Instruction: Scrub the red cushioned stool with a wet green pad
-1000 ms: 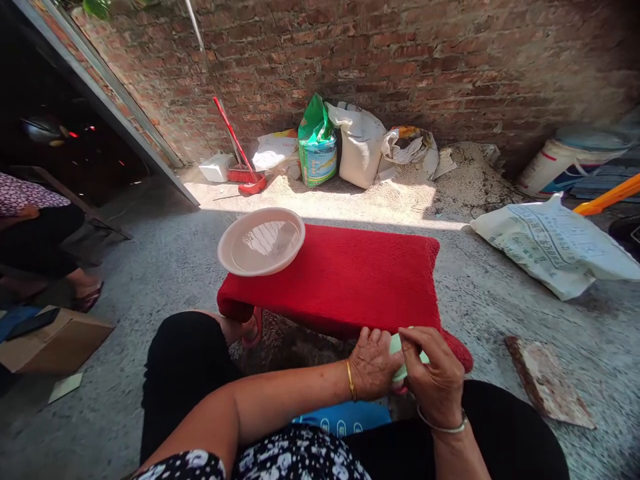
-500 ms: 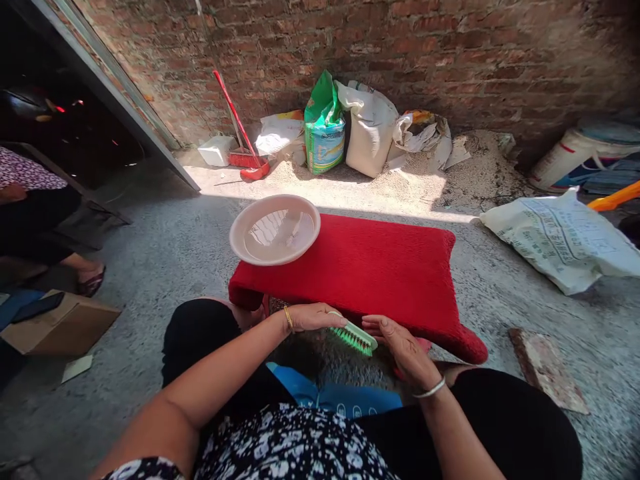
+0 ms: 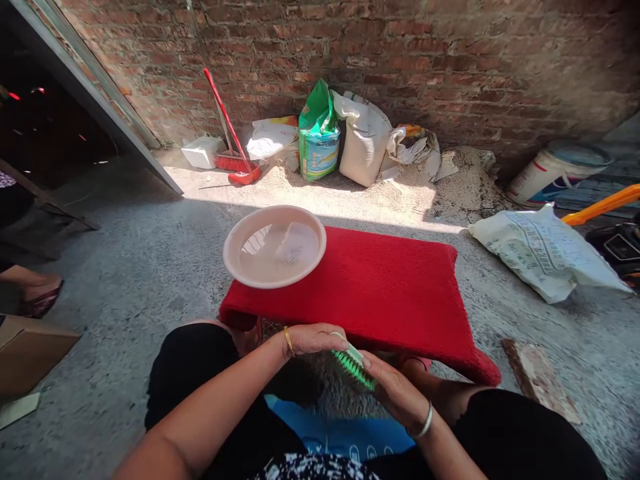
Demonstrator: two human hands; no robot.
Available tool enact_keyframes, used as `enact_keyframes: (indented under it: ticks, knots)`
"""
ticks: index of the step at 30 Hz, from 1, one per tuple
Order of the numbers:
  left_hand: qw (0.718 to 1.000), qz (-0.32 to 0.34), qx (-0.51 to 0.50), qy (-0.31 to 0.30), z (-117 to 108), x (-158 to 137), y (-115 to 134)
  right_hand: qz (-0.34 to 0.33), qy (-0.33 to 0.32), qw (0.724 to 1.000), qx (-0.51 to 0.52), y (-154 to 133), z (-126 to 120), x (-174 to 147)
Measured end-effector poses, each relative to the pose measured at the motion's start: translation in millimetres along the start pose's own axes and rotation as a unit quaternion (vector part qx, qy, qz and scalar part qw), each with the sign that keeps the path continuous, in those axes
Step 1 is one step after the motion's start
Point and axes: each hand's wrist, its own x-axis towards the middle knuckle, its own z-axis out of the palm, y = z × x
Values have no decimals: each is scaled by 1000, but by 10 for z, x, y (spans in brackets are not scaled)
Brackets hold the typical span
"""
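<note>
A green scrub brush (image 3: 353,369), bristles facing down toward me, is held between my two hands over my lap. My left hand (image 3: 319,338), with a gold bangle at the wrist, is closed on the brush's left end. The other end lies under the fingers of my right hand (image 3: 400,388), which wears a silver bangle; its far fingers are partly hidden. Just beyond both hands is a low bench covered in red plush cloth (image 3: 390,280). On its left end stands a pale pink basin (image 3: 229,257) of water, with a whitish patch visible in it.
Against the brick wall (image 3: 360,47) stand a red broom (image 3: 225,110), a green bag (image 3: 319,143) and a white sack (image 3: 365,143) beside spilled grain. Another white sack (image 3: 545,250) and a brick slab (image 3: 543,380) lie on the right. A cardboard box (image 3: 35,350) and someone's foot (image 3: 43,297) are at left.
My right hand, open beside the brush before, has moved left onto its right end. The brush now tilts more steeply. The camera view has shifted, with the bench appearing slightly lower.
</note>
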Motion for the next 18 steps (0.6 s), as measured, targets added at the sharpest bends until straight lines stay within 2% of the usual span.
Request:
enact_keyframes:
  ticks: [4,10,14,16,18]
  knots:
    - [1000,-19,-10,-10,-15,-18,-21,77,-53,991,97,65,17,51]
    - [999,-20,28,-18,-31,-117,-5,93,-63,989,96,119,10,140]
    - [994,10,109,0,-54,-268,76,87,-65,991,75,73,-23,151]
    - [986,58,152,48,-85,-377,154,68,-39,995,58,10,-80,141]
    - [960,101,220,142,-128,-473,205,48,4,998,44,-51,-164,129]
